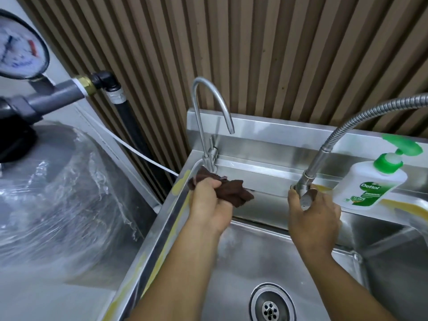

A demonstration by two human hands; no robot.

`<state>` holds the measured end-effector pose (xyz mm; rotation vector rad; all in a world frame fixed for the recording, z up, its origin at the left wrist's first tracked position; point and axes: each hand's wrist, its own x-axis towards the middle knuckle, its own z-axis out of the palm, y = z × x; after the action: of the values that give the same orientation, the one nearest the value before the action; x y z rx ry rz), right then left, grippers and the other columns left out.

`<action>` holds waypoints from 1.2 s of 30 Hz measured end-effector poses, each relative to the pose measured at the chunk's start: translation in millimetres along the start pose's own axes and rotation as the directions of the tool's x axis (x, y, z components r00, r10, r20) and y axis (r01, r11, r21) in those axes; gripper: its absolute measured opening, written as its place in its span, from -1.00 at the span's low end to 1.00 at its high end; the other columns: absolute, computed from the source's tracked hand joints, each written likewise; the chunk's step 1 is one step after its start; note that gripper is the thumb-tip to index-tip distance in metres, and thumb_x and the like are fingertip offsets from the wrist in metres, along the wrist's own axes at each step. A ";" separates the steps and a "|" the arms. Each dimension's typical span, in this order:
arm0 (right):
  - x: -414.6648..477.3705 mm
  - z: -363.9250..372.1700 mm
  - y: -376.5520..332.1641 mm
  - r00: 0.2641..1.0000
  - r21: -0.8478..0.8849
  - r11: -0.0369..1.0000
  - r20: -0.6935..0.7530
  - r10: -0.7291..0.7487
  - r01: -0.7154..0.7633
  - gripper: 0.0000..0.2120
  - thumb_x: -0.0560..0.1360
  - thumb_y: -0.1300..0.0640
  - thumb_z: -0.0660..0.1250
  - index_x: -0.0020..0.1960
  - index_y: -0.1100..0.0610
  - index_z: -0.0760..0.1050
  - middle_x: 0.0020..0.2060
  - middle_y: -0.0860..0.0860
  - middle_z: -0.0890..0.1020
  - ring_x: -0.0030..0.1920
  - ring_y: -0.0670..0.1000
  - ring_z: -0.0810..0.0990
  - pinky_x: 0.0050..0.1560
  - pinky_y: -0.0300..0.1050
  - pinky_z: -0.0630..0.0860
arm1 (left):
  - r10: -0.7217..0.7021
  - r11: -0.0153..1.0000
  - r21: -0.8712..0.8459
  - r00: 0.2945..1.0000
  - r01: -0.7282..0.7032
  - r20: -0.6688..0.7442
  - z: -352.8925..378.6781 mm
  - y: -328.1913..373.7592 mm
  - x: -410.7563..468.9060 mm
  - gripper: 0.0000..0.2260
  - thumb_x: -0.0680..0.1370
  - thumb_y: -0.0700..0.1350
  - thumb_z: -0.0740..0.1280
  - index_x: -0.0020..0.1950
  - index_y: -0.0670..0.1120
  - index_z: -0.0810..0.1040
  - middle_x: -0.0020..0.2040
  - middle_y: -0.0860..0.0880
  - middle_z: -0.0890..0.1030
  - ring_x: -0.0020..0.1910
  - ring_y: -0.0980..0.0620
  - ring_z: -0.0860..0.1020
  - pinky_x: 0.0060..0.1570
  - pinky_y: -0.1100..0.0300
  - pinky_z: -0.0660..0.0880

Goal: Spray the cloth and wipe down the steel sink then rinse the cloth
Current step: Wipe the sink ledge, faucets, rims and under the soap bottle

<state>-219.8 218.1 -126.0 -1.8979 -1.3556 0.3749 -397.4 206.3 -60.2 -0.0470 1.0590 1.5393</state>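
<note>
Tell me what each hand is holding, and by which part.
The left hand grips the brown cloth, bunched around its middle. The right hand grips the flexible tap at its base.

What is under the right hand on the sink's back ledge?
The right hand grips the base of the flexible tap, whose steel hose rises above it. The hand covers the tap's lower fitting and the sink ledge beneath, so those cannot be seen.

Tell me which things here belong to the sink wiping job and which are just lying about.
In the job: brown cloth, gripped by left hand; steel sink; flexible-hose tap, gripped by right hand.
Lying about: Dettol pump bottle; pressure gauge; plastic-wrapped tank.
</note>
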 end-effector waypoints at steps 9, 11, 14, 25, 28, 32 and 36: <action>-72.7 -7.2 -61.3 0.932 0.165 0.923 -0.169 -0.320 0.347 -0.35 0.52 -0.06 0.30 0.47 0.31 0.33 0.40 0.24 0.42 0.41 0.23 0.37 0.39 0.17 0.29 | 0.533 0.840 0.117 0.846 -0.530 0.002 -25.2 73.5 -28.0 -0.85 0.57 -0.35 0.29 -0.08 -0.21 0.64 -0.15 -0.20 0.67 -0.11 -0.19 0.67 0.05 -0.17 0.63; -61.6 5.8 -73.7 0.921 0.120 0.915 -0.106 -0.374 0.385 -0.36 0.52 -0.03 0.32 0.47 0.30 0.32 0.39 0.23 0.43 0.40 0.22 0.38 0.38 0.19 0.32 | 0.693 0.632 0.476 0.721 -0.611 0.007 -20.3 80.4 -12.3 -0.75 0.55 -0.37 0.26 -0.21 -0.11 0.61 -0.33 0.01 0.62 -0.33 0.10 0.62 -0.21 0.10 0.63; -36.0 33.2 -82.3 0.888 -0.033 0.905 0.210 -0.408 0.424 -0.34 0.55 -0.09 0.21 0.53 0.25 0.22 0.43 0.21 0.41 0.43 0.23 0.35 0.41 0.20 0.33 | 0.515 -0.020 0.856 0.729 -0.516 0.451 -30.1 77.0 23.5 -0.67 0.54 -0.29 0.24 0.30 -0.12 0.50 0.09 -0.06 0.62 0.06 0.12 0.58 0.15 0.14 0.44; 25.2 76.4 -59.4 0.409 -0.260 0.331 0.733 -0.544 0.907 -0.08 0.40 -0.42 0.01 0.57 0.15 0.27 0.57 0.22 0.20 0.58 0.24 0.14 0.51 0.24 0.02 | 0.175 -0.583 0.723 0.813 -0.369 0.556 -85.0 55.5 30.8 -0.40 0.60 0.18 0.18 0.58 -0.06 0.26 0.65 -0.05 0.07 0.63 -0.04 -0.07 0.59 -0.04 -0.10; 27.6 76.4 -57.0 0.366 -0.219 0.314 0.747 -0.555 0.924 -0.12 0.44 -0.39 -0.01 0.59 0.12 0.20 0.59 0.21 0.13 0.60 0.20 0.10 0.51 0.16 -0.05 | 0.202 -0.565 0.761 0.841 -0.319 0.502 -73.1 52.4 47.4 -0.41 0.68 0.07 0.03 0.66 -0.10 -0.04 0.67 -0.05 -0.08 0.63 0.02 -0.15 0.59 0.04 -0.16; 30.5 75.2 -55.0 0.341 -0.161 0.339 0.738 -0.582 0.927 -0.15 0.49 -0.37 -0.03 0.64 0.08 0.01 0.63 0.14 -0.04 0.62 0.15 -0.11 0.57 0.14 -0.18 | 0.184 -0.659 0.715 0.871 -0.234 0.455 -65.2 47.0 54.7 -0.36 0.62 0.11 -0.09 0.66 -0.11 -0.10 0.66 -0.07 -0.13 0.63 -0.02 -0.20 0.59 -0.04 -0.16; 31.9 74.4 -54.8 0.332 -0.131 0.359 0.741 -0.584 0.924 -0.16 0.50 -0.36 -0.03 0.64 0.07 -0.06 0.63 0.12 -0.09 0.62 0.13 -0.18 0.58 0.15 -0.20 | 0.130 -0.704 0.672 0.888 -0.230 0.440 -79.0 39.3 16.3 -0.32 0.56 0.15 -0.14 0.65 -0.10 -0.02 0.67 -0.06 -0.10 0.63 -0.01 -0.20 0.59 -0.07 -0.13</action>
<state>-290.6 285.4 -130.4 -1.1688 -2.9291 0.0080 -474.6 174.0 -92.8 1.9124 2.2254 -0.0383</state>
